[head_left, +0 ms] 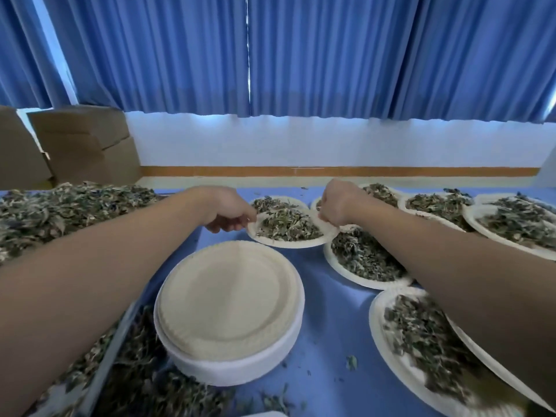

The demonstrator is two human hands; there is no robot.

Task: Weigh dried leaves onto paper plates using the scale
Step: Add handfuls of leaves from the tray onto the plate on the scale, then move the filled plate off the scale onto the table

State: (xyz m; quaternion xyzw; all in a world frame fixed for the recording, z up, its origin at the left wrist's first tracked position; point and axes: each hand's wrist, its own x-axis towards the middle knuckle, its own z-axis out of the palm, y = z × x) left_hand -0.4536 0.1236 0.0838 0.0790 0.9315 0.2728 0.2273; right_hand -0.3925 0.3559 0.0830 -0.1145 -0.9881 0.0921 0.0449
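Left grip [230, 213] and right grip [335, 207] pinched opposite rims of the leaf-filled plate [288, 244] at the far side of the bench [331, 320]; fingertips partly hidden. Right forearm [451, 266] covered the nearest plates [374, 323]. Open room lay between the empty stack [228, 296] and filled plates [328, 258].

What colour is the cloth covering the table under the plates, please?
The tablecloth is plain blue, clearest in the head view.

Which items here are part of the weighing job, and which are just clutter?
In the job: left hand and right hand gripping the held plate of leaves; empty plate stack; leaf pile; filled plates.
Lying about: cardboard boxes; curtains.
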